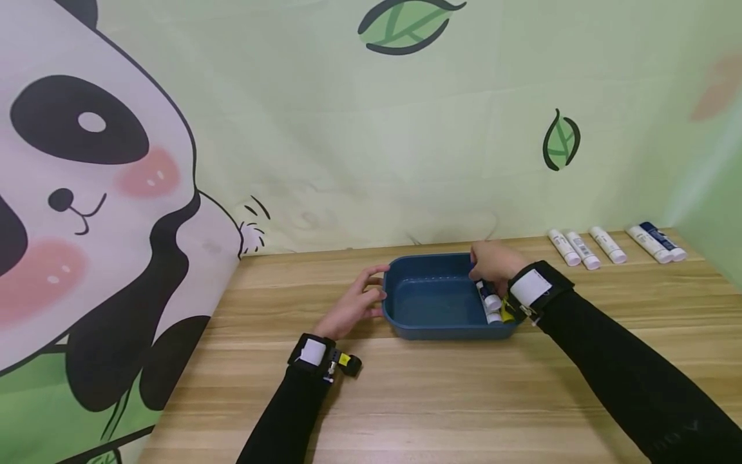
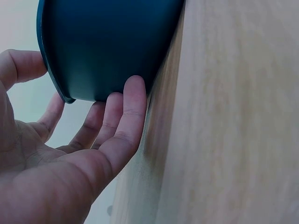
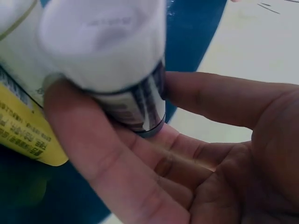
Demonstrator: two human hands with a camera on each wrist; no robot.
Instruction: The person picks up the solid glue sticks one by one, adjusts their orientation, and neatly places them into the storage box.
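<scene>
Left hand: the left hand (image 1: 355,308) sits at the near-left end of the blue tub (image 1: 431,327), fingers straight and touching its outer wall, thumb up by the rim, not clamped on anything.
Right hand: the right hand (image 1: 494,263) reaches into the tub's right end, fingers curled around a white-capped tube (image 3: 122,70), so it's got a proper grip.
Tube spot: it's held low inside the tub, right beside a yellow-labelled tube (image 3: 23,116) already lying there.
Handling: looks light, smooth plastic, probably a bit slippery and squashy in the middle; I'd guess gripping the barrel near the cap is safest.
Tub: rigid-looking plastic that could slide on the wooden worktop (image 1: 440,399), so a steadying hand makes sense.
In the way: the tub's right wall and the tube lying there crowd the fingers.
Further back: five more tubes (image 1: 616,245) line up at the far right, well apart from the tub, with the panda backdrop (image 1: 87,193) behind.
</scene>
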